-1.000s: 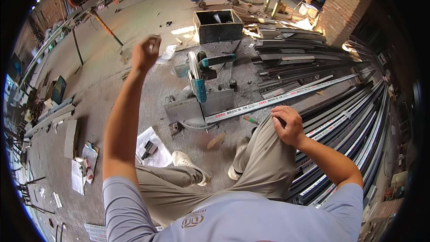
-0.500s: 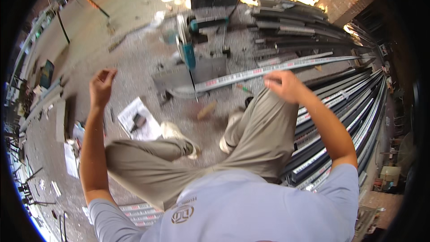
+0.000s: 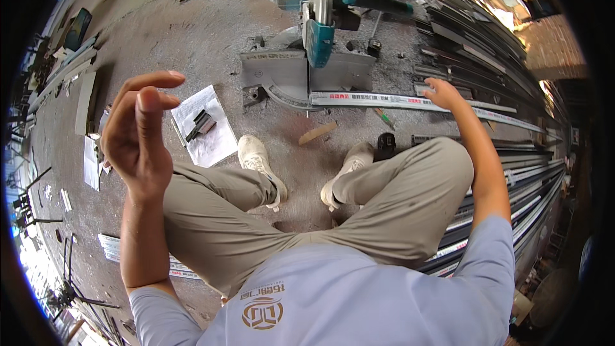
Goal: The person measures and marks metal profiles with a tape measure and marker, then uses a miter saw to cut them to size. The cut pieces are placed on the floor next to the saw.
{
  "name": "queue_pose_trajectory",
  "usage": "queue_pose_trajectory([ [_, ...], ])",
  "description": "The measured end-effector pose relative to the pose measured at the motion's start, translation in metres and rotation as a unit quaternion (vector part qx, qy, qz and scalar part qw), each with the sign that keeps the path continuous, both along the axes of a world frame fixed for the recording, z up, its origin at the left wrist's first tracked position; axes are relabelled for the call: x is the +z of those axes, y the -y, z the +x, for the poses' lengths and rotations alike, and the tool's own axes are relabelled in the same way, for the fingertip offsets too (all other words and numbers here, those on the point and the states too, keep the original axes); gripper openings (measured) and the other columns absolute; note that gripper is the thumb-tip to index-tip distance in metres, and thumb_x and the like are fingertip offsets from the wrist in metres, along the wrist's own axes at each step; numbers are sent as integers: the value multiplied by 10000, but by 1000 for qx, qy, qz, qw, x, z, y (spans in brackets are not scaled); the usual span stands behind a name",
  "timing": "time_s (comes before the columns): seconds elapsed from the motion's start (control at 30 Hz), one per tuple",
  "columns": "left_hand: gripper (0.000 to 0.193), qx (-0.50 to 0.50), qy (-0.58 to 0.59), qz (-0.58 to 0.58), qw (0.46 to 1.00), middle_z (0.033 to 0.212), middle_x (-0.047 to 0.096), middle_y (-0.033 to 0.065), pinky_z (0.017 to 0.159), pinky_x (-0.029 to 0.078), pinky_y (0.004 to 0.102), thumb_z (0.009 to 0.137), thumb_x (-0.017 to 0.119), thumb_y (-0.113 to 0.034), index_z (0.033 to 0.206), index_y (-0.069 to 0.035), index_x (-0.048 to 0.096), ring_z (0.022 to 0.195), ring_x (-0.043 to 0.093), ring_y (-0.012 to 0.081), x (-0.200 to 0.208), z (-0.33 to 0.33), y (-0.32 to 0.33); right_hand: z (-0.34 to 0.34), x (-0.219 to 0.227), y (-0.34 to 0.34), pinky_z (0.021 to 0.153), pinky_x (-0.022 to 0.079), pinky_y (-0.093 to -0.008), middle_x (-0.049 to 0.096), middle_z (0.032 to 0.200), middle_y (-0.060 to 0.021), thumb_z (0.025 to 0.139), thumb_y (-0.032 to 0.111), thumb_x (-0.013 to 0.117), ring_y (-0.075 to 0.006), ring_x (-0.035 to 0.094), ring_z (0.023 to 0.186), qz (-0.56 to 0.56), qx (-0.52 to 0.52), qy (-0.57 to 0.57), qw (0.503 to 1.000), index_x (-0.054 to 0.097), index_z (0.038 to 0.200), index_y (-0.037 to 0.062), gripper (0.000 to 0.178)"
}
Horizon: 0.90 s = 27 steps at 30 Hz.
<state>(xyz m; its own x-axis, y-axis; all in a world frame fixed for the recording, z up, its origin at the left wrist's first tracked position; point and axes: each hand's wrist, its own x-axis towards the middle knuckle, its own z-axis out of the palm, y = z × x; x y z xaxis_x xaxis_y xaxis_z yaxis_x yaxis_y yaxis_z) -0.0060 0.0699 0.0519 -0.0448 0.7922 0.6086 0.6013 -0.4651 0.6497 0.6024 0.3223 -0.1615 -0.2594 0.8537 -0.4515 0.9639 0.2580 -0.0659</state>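
Observation:
My left hand [image 3: 142,134] is raised above my left knee, fingers curved and apart, with nothing seen between them. My right hand [image 3: 445,96] is closed over a long metal profile [image 3: 378,99] wrapped in white printed film. The fingertips reach over its far edge; their exact hold is partly hidden. The profile's left end lies on the base [image 3: 275,74] of a miter saw, in line with its cutting slot. The saw head [image 3: 320,41], with a teal guard and round blade cover, is raised above the slot.
White papers [image 3: 214,138] with a small dark profile piece on them lie left of my feet. A wood-coloured strip [image 3: 318,132] and a black tape-measure-like object [image 3: 385,144] lie near my shoes. Stacked dark profiles [image 3: 467,45] fill the far right; more bundled lengths [image 3: 519,182] lie beside my right knee.
My view has shifted toward the saw. My left hand has come nearer and opened from a pinch. My right hand has moved from over my knee onto the profile.

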Motion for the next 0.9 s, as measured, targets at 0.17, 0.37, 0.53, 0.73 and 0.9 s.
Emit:
queue_pose_trajectory([
  [0.17, 409, -11, 45, -38, 998, 1033, 743, 143, 793, 509, 275, 1111, 531, -272, 854, 0, 694, 934, 679, 153, -10, 9, -44, 24, -86, -1, 1123, 435, -472, 604, 1385, -207, 766, 436, 842, -416, 549, 1317, 15, 89, 40, 995, 518, 1506, 161, 853],
  [0.37, 425, -38, 33, -112, 992, 1060, 724, 144, 918, 503, 336, 1132, 460, -298, 895, -19, 674, 1004, 674, 202, -24, -4, -86, 37, -124, 10, 1119, 429, -476, 643, 1314, -162, 686, 320, 908, -388, 581, 1269, 13, 94, 83, 992, 583, 1381, 120, 792],
  [0.53, 438, -80, 3, -158, 984, 1040, 695, 150, 1011, 492, 446, 1134, 431, -338, 916, -46, 674, 1036, 677, 236, -23, -1, -102, 40, -125, 5, 905, 549, -465, 694, 1166, -139, 677, 310, 915, -357, 666, 1096, 44, 109, 24, 993, 637, 1189, 71, 630],
  [0.73, 431, -102, -22, -140, 985, 1011, 693, 140, 1052, 468, 492, 1134, 434, -324, 892, -49, 661, 972, 672, 221, -17, 18, -120, -52, -122, -8, 856, 574, -460, 725, 1070, -119, 716, 438, 878, -337, 712, 1016, -20, 164, 80, 983, 655, 1065, 88, 543],
  [0.9, 383, -148, -45, -174, 972, 1012, 670, 117, 1105, 414, 537, 1136, 419, -306, 939, -78, 655, 1024, 645, 215, -18, 39, -126, -109, -134, 21, 1022, 502, -439, 695, 1223, -137, 740, 348, 886, -339, 626, 1185, 76, 143, -124, 979, 633, 1304, 81, 673],
])
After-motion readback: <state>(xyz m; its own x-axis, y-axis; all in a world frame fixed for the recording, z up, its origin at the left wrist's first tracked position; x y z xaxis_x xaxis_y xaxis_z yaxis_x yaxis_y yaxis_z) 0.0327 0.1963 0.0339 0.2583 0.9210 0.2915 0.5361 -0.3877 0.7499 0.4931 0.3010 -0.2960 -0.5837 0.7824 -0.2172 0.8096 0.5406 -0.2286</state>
